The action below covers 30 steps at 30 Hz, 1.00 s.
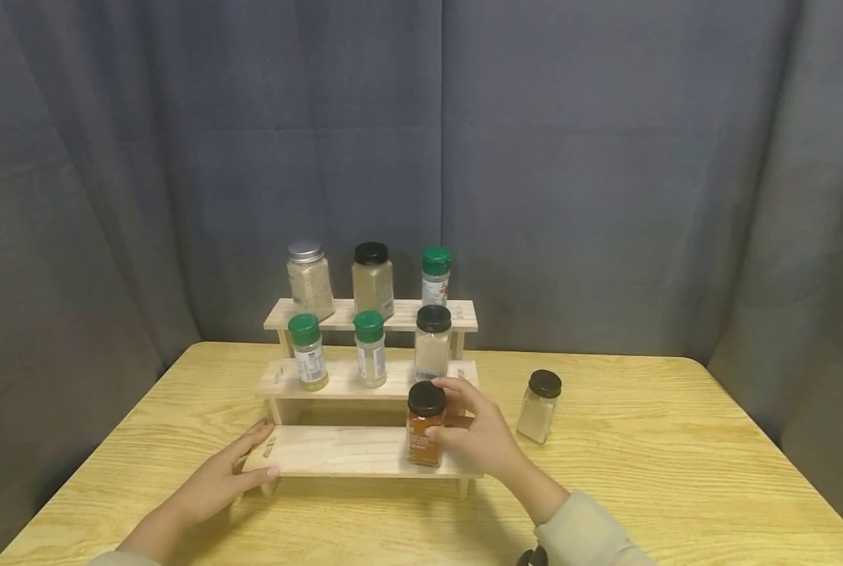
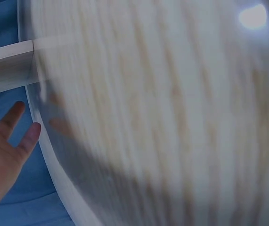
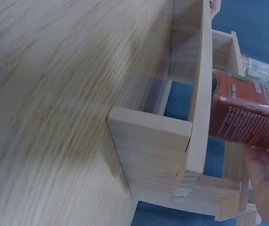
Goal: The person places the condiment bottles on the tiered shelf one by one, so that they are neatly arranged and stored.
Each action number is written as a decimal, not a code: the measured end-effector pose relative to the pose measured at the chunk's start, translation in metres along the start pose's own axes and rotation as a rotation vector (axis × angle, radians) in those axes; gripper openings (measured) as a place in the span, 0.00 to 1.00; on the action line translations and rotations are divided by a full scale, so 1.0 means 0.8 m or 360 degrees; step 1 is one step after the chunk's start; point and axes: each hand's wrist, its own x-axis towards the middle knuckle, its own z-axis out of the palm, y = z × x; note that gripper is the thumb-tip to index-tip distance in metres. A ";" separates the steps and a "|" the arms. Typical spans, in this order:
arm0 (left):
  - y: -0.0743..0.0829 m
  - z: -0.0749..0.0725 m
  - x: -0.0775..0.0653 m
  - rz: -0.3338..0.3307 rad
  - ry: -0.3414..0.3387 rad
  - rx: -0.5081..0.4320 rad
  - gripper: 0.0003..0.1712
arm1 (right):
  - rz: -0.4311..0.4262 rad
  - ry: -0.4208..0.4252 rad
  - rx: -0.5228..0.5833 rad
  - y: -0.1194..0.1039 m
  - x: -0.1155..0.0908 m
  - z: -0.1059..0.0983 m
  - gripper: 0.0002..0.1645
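Note:
A three-tier wooden rack stands on the table. My right hand grips a square spice jar with a black lid and red-orange contents, thumb in front, at the right end of the lowest shelf. In the right wrist view this red jar is beside the shelf edge; I cannot tell whether its base bears fully on the wood. My left hand touches the left end of that shelf with fingers and thumb spread. The left wrist view shows the same hand, fingers fairly straight.
Two green-capped shakers and a black-lidded jar occupy the middle shelf. On top stand a silver-lidded jar, a black-lidded jar and a green-capped shaker. Another black-lidded jar is on the table, right of the rack.

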 end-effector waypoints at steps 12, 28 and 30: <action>-0.004 -0.002 -0.001 -0.0020 -0.0006 0.0028 0.40 | -0.0037 -0.0050 0.0028 0.007 0.001 0.002 0.34; 0.000 -0.001 0.001 -0.0019 -0.0026 0.0004 0.39 | -0.0036 -0.0046 0.0048 -0.005 -0.005 -0.022 0.34; 0.000 -0.001 0.001 -0.0020 -0.0029 0.0008 0.39 | -0.0009 -0.0025 0.0044 -0.006 -0.007 -0.026 0.34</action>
